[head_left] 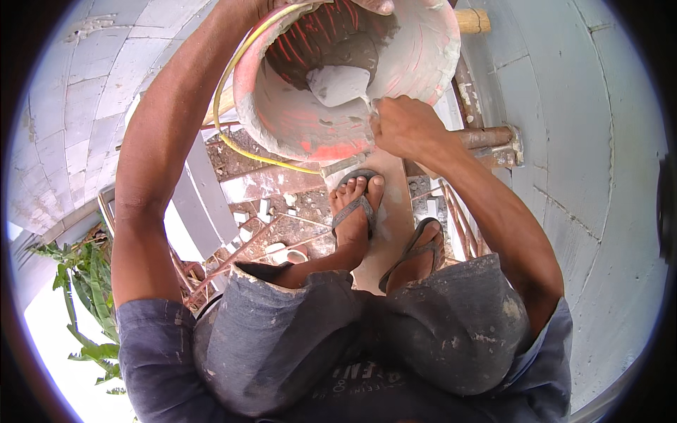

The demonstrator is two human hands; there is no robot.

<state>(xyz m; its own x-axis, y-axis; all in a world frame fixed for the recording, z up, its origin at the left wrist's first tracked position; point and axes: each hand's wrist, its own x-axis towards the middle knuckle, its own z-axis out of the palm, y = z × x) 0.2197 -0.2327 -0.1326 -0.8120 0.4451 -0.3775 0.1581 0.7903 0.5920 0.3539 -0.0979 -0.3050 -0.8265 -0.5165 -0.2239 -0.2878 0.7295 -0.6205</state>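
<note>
A red bucket (430, 77), caked in pale grey mortar, is tilted so its mouth faces me. At the top edge of the picture my left hand (374, 5) is closed over its far side; most of that hand is out of view. My right hand (409, 125) is at the near rim, its fingers wrapped round the handle of a trowel. The trowel's flat blade (340, 84), covered in mortar, reaches into the bucket against the wet grey mortar (345, 53) at the bottom. A yellow bucket handle (264, 159) hangs over the left and near side.
My sandalled feet stand on a narrow plank (391, 204) high above rubble-strewn ground. Rusty scaffold pipes (486, 137) and a bamboo pole (472, 21) are beside the bucket. Grey block walls (564, 141) rise on both sides. Green leaves (92, 296) show at lower left.
</note>
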